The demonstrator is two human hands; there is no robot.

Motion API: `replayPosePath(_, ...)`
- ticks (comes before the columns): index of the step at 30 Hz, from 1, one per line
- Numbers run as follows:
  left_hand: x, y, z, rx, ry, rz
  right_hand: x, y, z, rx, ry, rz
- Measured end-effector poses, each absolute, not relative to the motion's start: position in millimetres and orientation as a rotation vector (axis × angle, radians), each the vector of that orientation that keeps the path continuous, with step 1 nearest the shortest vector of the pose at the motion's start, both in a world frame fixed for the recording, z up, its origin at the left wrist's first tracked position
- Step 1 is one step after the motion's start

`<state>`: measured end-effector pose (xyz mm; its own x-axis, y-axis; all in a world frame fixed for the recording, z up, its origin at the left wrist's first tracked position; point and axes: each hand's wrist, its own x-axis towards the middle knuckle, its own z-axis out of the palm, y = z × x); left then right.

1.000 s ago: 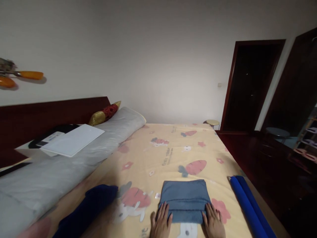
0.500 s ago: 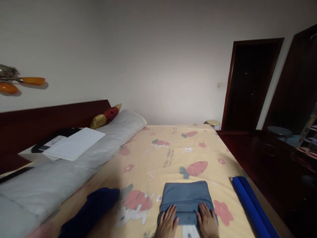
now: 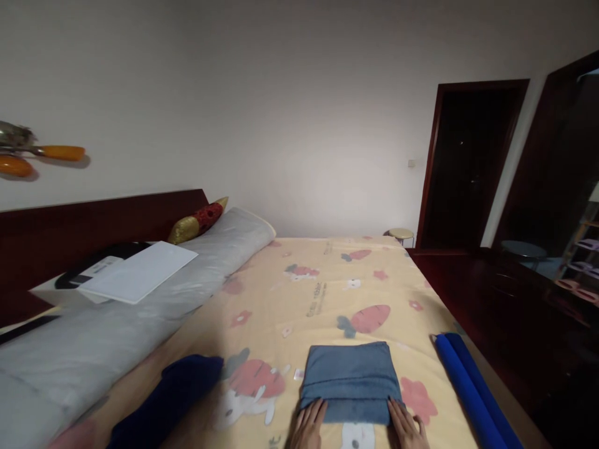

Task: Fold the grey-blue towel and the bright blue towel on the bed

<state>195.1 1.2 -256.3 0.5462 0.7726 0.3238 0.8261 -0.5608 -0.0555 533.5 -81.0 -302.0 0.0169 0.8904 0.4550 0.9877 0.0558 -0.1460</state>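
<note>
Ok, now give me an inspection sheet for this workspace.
Surface: yellow bedsheet with carrot, rabbit and flower print, lightly creased.
Job's things: folded grey-blue cloth, lying flat near the front of the bed.
Clutter: dark blue cloth at left, blue rolls at right; thin white slab by the grey bedding.
Hands: left hand on the folded cloth's near left corner, right hand on its near right; whether they pinch it is unclear.
Cables: nothing seen.
Surroundings: headboard at left, round stool and dark door beyond.
</note>
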Motion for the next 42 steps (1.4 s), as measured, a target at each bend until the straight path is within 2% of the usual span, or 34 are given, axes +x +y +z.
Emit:
replayPosePath(5, 201, 13, -234, -2.545, -1.366, -0.398, 534, -61, -280, -1.88, -2.033, -0.218)
replayPosePath(10, 192, 5, -218, -2.615, -1.239, -0.374, 539, -67, -270, -1.745, -2.087, -0.344)
replayPosePath(15, 175, -18, -217, -2.67, -1.094, -0.339, 540, -96, -259, -1.587, -2.123, -0.404)
replayPosePath(22, 185, -34, -234, -2.699, -1.243, -0.213, 524, -108, -248, -1.611, -2.171, -0.234)
replayPosePath(28, 246, -40, -261, -2.624, -0.811, -0.52, 453, -85, -271, -1.395, -2.245, -0.117)
replayPosePath(32, 245, -36, -244, -2.57, -0.696, -0.625, 447, -79, -276, -1.497, -2.185, -0.064)
replayPosePath(38, 159, -34, -222, -2.376, -1.142, -0.565, 508, -99, -275, -1.976, -1.825, -0.137)
replayPosePath(42, 172, -38, -241, -2.42, -1.214, -0.559, 487, -94, -260, -1.912, -1.902, -0.04)
